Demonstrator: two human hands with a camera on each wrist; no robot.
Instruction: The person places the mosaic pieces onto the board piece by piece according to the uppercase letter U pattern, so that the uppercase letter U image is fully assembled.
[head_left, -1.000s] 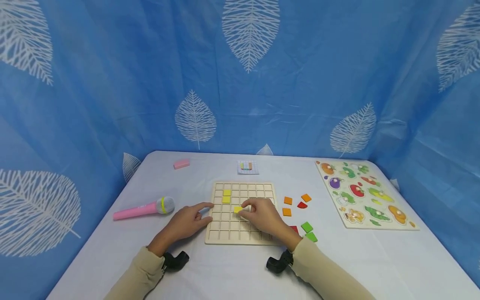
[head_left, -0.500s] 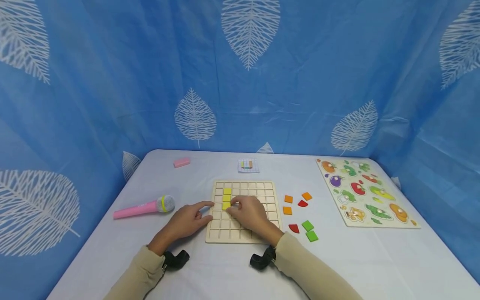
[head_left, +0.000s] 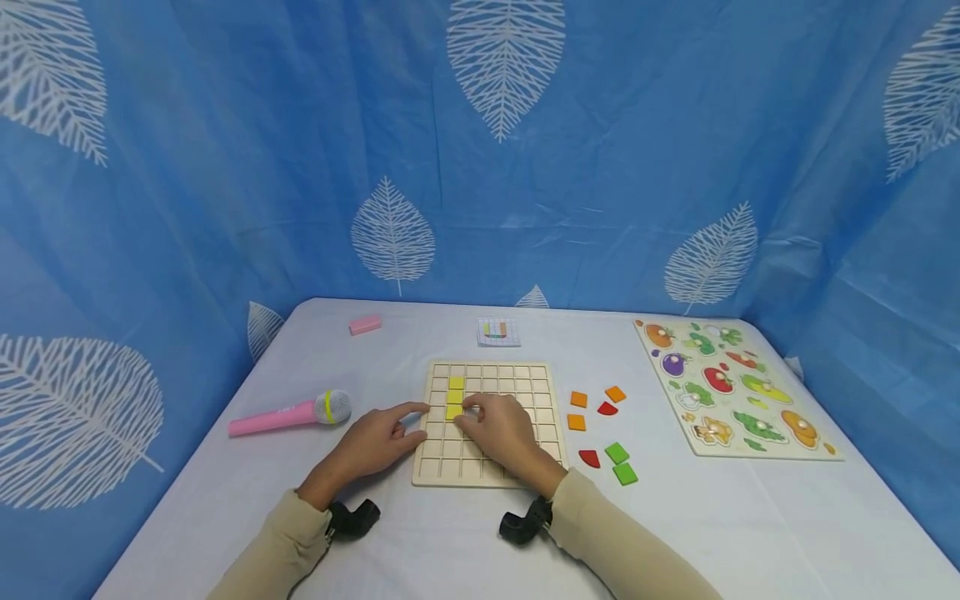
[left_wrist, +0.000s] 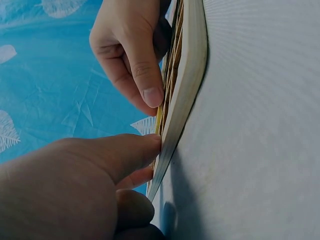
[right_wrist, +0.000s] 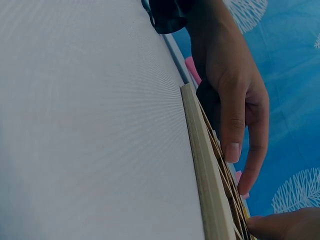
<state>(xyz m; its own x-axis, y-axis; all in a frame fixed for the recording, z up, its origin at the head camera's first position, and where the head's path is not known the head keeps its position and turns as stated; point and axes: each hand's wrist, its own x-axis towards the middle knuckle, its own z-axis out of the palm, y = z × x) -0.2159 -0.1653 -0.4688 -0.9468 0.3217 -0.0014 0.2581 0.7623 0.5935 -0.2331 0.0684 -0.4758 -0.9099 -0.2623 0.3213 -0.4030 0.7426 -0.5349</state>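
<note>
A pale wooden grid board (head_left: pixel 487 475) lies on the white table in front of me. Three yellow square tiles sit in one column of it, the nearest being the yellow tile (head_left: pixel 453 412). My right hand (head_left: pixel 501 429) reaches over the board and pinches that nearest tile between thumb and forefinger, down at the grid. My left hand (head_left: pixel 377 442) rests by the board's left edge, its thumb and forefinger extended and touching the rim. In the left wrist view the left thumb (left_wrist: pixel 145 145) meets the board's side. The right hand hides part of the grid.
Right of the board lie loose orange tiles (head_left: pixel 577 422), red quarter-round pieces (head_left: pixel 589 458) and green tiles (head_left: pixel 625 474). Farther right is a vegetable puzzle board (head_left: pixel 738 392). A pink microphone (head_left: pixel 285 417) lies left; a pink block (head_left: pixel 365 325) and pattern card (head_left: pixel 498 332) are behind.
My right hand has carried the yellow tile leftward across the board to below the other two, and has stayed there over the last half second. The left hand has kept its place.
</note>
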